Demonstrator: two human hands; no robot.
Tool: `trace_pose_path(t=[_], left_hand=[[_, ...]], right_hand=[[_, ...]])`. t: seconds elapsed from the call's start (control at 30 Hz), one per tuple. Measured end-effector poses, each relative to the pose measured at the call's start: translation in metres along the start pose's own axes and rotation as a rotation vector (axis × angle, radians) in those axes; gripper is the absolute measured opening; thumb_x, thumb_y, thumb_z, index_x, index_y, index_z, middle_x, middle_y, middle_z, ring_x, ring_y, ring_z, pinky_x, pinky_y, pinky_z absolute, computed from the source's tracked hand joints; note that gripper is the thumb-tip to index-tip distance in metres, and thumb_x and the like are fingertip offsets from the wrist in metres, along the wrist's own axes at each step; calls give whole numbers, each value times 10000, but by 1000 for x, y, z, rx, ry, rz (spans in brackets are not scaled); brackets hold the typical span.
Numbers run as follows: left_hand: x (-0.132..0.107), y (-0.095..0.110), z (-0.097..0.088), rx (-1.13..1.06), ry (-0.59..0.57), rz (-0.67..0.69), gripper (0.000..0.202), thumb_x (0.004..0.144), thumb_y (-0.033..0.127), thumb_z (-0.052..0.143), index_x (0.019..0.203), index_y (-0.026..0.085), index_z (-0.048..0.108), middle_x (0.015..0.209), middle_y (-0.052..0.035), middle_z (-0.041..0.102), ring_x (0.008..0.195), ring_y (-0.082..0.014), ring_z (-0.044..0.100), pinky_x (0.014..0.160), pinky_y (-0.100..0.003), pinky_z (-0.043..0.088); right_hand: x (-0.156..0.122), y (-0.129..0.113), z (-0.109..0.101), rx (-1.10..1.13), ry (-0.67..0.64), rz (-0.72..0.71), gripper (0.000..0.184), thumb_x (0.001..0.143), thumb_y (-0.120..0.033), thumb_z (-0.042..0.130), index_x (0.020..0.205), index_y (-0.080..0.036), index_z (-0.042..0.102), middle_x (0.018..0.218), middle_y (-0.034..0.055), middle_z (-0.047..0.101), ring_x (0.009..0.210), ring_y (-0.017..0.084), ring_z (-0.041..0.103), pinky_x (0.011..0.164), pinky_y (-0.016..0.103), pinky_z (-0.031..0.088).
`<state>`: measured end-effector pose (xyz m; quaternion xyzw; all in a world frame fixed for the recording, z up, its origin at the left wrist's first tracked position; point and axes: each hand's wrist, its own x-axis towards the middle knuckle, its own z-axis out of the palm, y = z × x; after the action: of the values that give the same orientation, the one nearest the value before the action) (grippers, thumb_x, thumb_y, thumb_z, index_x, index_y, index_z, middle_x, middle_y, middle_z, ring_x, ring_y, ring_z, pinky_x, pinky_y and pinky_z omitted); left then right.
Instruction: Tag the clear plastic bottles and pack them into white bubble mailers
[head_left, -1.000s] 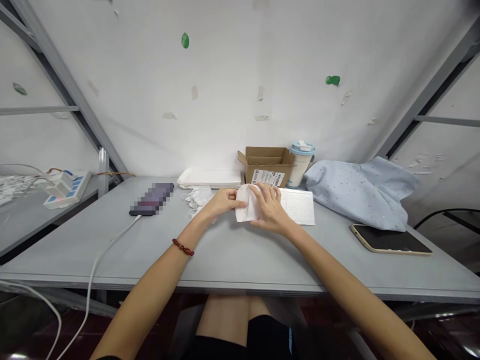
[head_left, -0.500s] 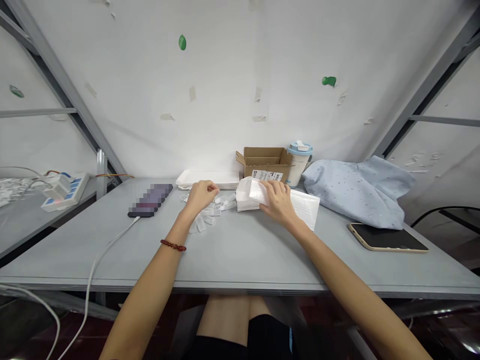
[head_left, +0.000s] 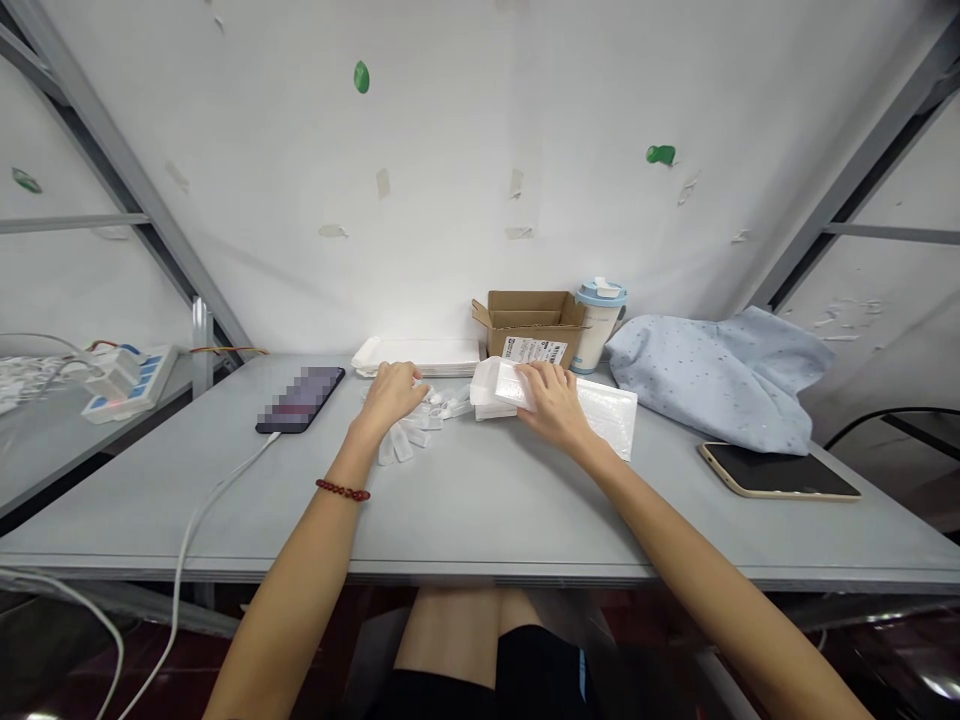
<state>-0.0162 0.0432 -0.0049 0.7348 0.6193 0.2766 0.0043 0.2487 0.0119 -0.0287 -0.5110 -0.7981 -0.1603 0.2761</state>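
My right hand [head_left: 553,404] rests on a small white padded pouch [head_left: 501,386], holding it against the grey table [head_left: 480,500]. The pouch lies partly over a flat white bubble mailer [head_left: 609,412]. My left hand [head_left: 391,392] is curled over a heap of several small clear plastic pieces [head_left: 427,418] to the left of the pouch, fingers closed among them. Whether it grips one piece I cannot tell. A red bead bracelet is on my left wrist.
A phone [head_left: 301,398] on a white cable lies at the left. White trays [head_left: 420,355], an open cardboard box [head_left: 531,325] and a lidded cup [head_left: 598,322] line the wall. A light blue cloth [head_left: 720,375] and a tablet [head_left: 780,470] sit at the right. A power strip [head_left: 124,380] is far left.
The left hand let go of the pouch and moved left onto the clear plastic pieces. The right hand carried the pouch a little farther back and laid it on the table.
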Motion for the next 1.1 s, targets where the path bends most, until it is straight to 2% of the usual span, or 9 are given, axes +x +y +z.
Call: trace_pose_path(t=[0.1,0.2,0.33,0.53,0.73,0.97,1.1], left_hand=[[0,0,0,-17,-65,1,135,691,292,583,643,190,658,671,-101,622,819,-304,576,718,-369,435],[-1,4,1,-7,-66,-12,152,691,260,559,576,196,634,613,-96,607,752,-288,584,670,-354,432],[0,11,-2,-83,15,18,159,728,243,519,619,199,625,646,-70,633,701,-236,577,661,-326,421],[-2,23,-14,-257,150,136,159,795,283,498,752,194,622,752,-39,650,716,-185,554,699,-297,412],[-6,32,-15,-329,90,167,143,795,299,539,747,200,631,761,-33,654,748,-183,553,719,-293,419],[-13,48,-1,-415,5,251,145,799,273,544,735,202,652,764,-32,677,778,-188,555,713,-292,421],[-16,57,0,-489,-71,220,177,795,277,544,844,218,704,901,-24,713,785,-183,564,689,-290,422]], right_hand=[[0,0,1,-6,-17,3,532,707,-181,536,1232,-158,460,1209,160,497,1107,295,419,934,433,285],[0,0,1,-21,-29,0,544,711,-184,536,1246,-154,449,1216,159,490,1112,293,412,937,432,284],[-1,0,2,-40,-39,-5,545,716,-188,536,1252,-162,442,1216,154,486,1112,290,406,936,428,288],[-1,-1,2,-39,-62,22,565,704,-191,540,1258,-143,443,1219,162,484,1108,294,406,938,433,283],[-1,0,2,-61,-78,28,572,712,-188,530,1273,-142,426,1213,159,481,1089,290,408,919,425,293],[-1,-5,1,22,-79,-14,562,723,-209,537,1272,-143,435,1220,150,491,1103,285,409,915,399,305],[-1,-9,-1,70,-99,-31,546,727,-206,535,1262,-145,448,1225,151,500,1102,286,416,907,394,308]])
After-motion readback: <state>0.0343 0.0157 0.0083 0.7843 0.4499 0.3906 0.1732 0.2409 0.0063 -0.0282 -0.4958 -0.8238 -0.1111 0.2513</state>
